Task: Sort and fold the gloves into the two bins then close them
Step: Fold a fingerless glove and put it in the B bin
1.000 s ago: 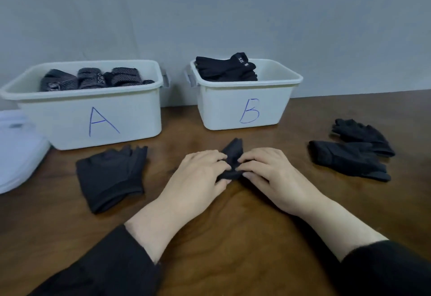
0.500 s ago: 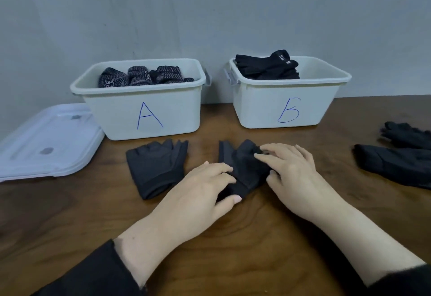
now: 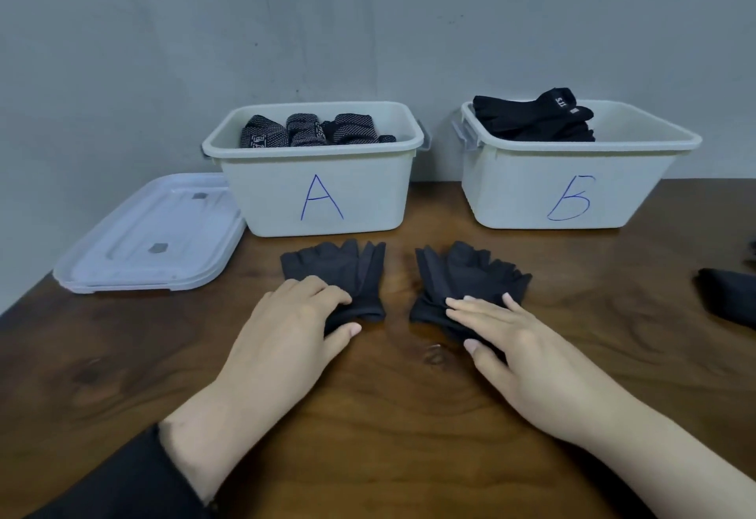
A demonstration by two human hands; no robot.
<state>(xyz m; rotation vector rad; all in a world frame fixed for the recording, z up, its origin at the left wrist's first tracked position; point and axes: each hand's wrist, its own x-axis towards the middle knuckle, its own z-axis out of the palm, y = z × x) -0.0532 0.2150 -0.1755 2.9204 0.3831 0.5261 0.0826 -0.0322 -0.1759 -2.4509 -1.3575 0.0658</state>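
Two dark fingerless gloves lie flat on the table (image 3: 388, 416) in front of me, side by side but apart. The left glove (image 3: 339, 269) sits at about eleven o'clock from the middle of the table, and the right glove (image 3: 466, 273) at about one o'clock.

My left hand (image 3: 286, 338) rests on the cuff end of the left glove, with its fingers bent over the cloth and the thumb out at the side. My right hand (image 3: 515, 351) lies on the right glove's cuff with the fingers straight and flat, pressing it down.

I think these gloves are soft, light and floppy (they bunch up at the cuffs). They should not slip much on the wood. I would take each one by the cuff edge or the finger end to fold it.

At twelve o'clock stands bin A (image 3: 323, 191), with patterned gloves (image 3: 302, 134) in it. Bin B (image 3: 572, 187) is at two o'clock, holding a pile of black gloves (image 3: 532, 117). Both bins are open. A clear lid (image 3: 155, 236) lies at ten o'clock. More dark gloves (image 3: 732, 297) poke in at three o'clock.
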